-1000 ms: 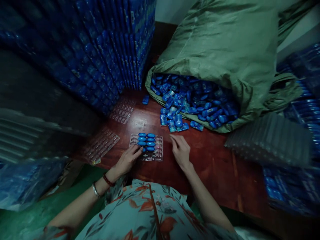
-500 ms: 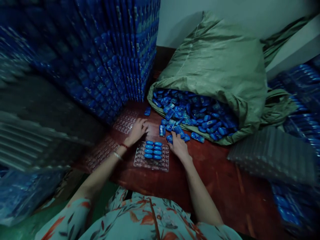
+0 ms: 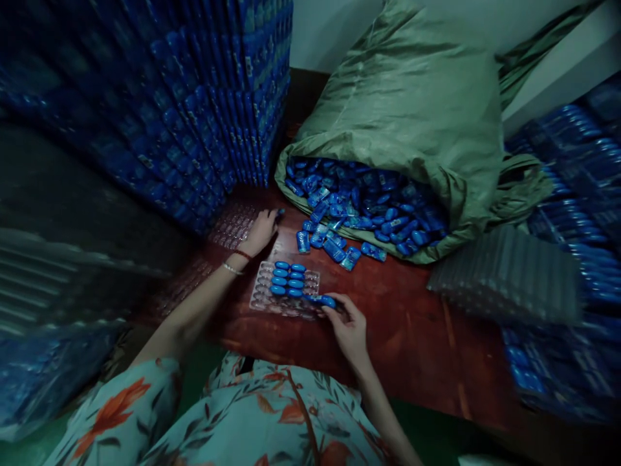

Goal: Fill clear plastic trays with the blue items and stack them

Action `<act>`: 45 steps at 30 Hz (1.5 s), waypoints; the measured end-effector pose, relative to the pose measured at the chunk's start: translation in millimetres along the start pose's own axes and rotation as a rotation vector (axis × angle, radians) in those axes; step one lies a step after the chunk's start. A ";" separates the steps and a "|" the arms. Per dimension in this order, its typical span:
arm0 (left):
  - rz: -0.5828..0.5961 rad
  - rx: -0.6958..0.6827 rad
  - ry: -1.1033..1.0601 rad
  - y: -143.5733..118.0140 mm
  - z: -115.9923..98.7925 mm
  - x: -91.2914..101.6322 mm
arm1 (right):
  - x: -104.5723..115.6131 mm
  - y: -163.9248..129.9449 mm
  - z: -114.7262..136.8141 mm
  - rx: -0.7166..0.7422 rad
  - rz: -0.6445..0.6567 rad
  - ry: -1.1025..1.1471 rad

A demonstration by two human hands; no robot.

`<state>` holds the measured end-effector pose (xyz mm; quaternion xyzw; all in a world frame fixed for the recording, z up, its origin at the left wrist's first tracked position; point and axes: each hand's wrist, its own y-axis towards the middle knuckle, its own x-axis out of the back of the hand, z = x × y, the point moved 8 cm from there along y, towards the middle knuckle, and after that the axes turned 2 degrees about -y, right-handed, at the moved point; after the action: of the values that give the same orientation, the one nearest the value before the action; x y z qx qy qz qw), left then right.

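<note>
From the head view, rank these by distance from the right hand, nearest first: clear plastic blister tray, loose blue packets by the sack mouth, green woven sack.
1. Clear plastic blister tray, just left of the right hand.
2. Loose blue packets, on the table beyond it.
3. Green woven sack, farthest, behind them.

The right hand holds a blue piece at the near right edge of the clear tray. Beyond the tray, the left hand touches another piece, left of the green sack.
</note>
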<state>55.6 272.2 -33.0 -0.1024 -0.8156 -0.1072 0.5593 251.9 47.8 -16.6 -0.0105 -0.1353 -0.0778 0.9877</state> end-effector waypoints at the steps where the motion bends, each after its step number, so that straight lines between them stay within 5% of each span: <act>1: -0.022 -0.008 -0.038 -14.9 1.7 3.6 | -5.7 -3.0 10.2 0.069 0.016 -0.050; 8: -0.461 0.151 -0.423 -163.0 41.4 53.7 | -16.8 -12.4 42.4 0.313 0.025 -0.211; 12: -0.474 0.236 -0.453 -211.1 52.4 52.7 | -54.1 -20.6 44.4 0.351 0.168 -0.168; 16: -0.339 0.051 -0.456 -216.8 28.1 45.8 | -84.9 -18.0 42.4 0.398 0.351 -0.259; 20: -0.192 -0.097 -0.368 -224.6 -2.9 43.2 | -64.7 0.3 37.1 0.311 0.370 -0.420; 23: -0.221 -0.142 -0.317 -229.3 -17.9 46.7 | -50.9 6.6 42.7 0.343 0.343 -0.390; 27: -0.274 -0.222 -0.267 -223.6 -28.3 43.3 | -58.4 0.7 44.6 0.544 0.271 -0.379; 32: -0.130 -0.376 -0.120 -216.9 -29.9 25.9 | -81.5 -12.1 41.0 0.758 0.315 -0.688; 40: 0.182 -0.465 0.014 -199.7 -57.8 20.0 | -105.4 -8.3 66.7 0.572 0.653 -1.140; 45: 0.216 -0.481 -0.057 -187.5 -70.5 27.0 | -104.5 1.3 71.9 0.427 0.760 -1.138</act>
<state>55.1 73.8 5.7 -0.3217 -0.7665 -0.2345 0.5040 133.6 67.8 24.6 0.0975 -0.6286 0.3172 0.7033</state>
